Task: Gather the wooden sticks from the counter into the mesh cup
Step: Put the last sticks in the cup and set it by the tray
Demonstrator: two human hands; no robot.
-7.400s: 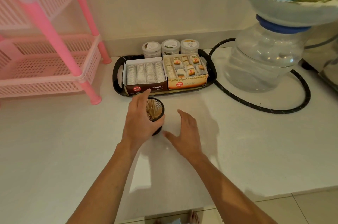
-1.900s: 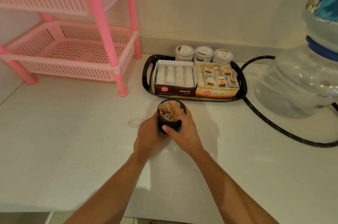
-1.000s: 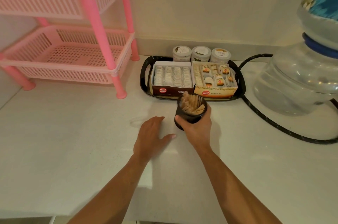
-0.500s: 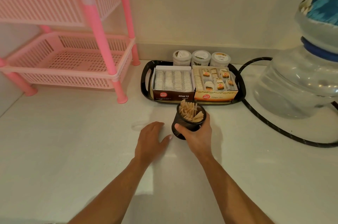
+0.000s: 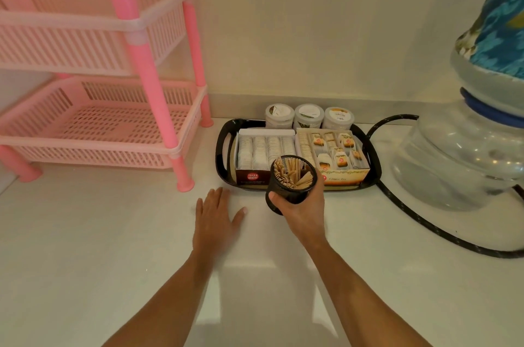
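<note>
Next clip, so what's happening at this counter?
A person's right hand grips a black mesh cup full of wooden sticks, tilted and seemingly raised in front of a black tray of tea boxes. The left hand lies open, fingers spread, on or just over the white counter beside it. No loose sticks show on the counter.

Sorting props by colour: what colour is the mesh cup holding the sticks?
Black, shown in the head view: the mesh cup.

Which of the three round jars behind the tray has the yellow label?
The rightmost jar, behind the ginger tea box; the other two lids carry greenish-dark labels.
</note>
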